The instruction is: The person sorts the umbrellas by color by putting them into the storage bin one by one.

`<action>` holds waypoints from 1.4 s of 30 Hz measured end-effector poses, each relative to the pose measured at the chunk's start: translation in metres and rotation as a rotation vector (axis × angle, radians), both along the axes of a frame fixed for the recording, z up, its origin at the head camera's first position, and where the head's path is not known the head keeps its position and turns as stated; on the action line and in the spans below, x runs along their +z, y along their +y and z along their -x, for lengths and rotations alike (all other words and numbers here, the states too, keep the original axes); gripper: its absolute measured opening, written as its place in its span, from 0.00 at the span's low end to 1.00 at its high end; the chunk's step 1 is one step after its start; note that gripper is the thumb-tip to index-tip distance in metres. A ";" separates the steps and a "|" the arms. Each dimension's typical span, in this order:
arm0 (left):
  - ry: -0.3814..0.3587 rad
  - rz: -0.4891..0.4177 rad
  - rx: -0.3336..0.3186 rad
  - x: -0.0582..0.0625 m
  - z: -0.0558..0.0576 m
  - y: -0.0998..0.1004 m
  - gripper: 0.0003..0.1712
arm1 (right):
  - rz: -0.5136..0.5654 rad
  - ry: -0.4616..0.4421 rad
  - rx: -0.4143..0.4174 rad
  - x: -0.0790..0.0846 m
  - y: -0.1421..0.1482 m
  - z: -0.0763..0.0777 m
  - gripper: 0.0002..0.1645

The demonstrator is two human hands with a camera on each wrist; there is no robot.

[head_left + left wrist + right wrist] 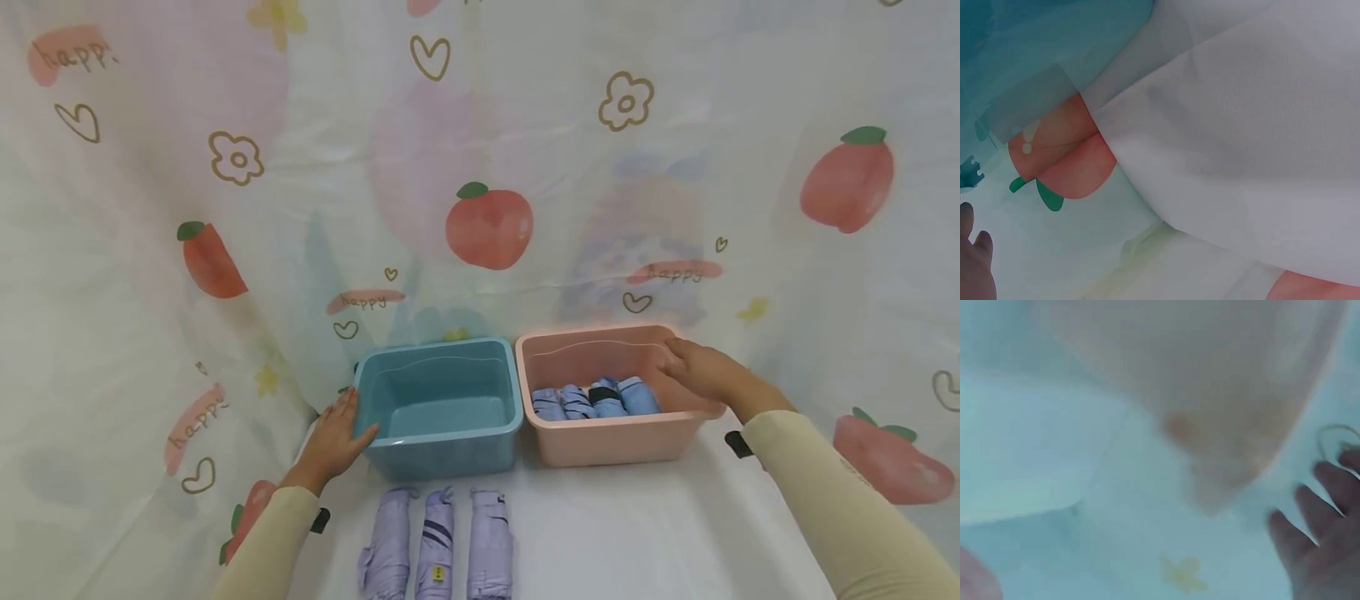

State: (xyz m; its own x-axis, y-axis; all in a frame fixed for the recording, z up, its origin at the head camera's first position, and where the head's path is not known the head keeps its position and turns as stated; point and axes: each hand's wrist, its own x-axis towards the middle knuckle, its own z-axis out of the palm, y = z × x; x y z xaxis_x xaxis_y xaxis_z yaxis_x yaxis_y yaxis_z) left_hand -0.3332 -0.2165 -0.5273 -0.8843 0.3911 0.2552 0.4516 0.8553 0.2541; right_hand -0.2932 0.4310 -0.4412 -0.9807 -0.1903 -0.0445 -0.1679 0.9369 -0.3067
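With our left hand (333,437) straight-fingered on the blue tub (450,458) at lower centre and our right hand (705,371), fingers extended, at the pink tub (615,442) to its right, we seem to be positioning both, so reaching the purple umbrellas (435,537), bottom centre, probably comes next.

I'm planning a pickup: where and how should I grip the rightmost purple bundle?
Grip the rightmost bundle, probably across its middle, from above and the right: it is long and narrow, with the middle bundle close on its left.
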 end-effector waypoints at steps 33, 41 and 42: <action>0.007 -0.017 -0.014 0.000 -0.003 -0.001 0.49 | -0.098 0.092 -0.025 -0.052 0.000 -0.018 0.58; 0.028 0.050 -0.001 0.004 -0.002 -0.001 0.50 | -0.101 0.065 -0.057 -0.055 0.000 -0.019 0.62; 0.030 0.056 0.002 0.005 -0.001 0.000 0.50 | -0.108 0.066 -0.055 -0.054 0.001 -0.019 0.62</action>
State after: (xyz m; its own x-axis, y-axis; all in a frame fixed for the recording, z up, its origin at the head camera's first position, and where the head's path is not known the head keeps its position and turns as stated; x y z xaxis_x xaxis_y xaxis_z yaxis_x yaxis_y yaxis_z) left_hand -0.3322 -0.2165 -0.5221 -0.8774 0.4034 0.2596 0.4563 0.8689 0.1921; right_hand -0.2744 0.4323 -0.4955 -0.9910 -0.1341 0.0035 -0.1322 0.9721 -0.1937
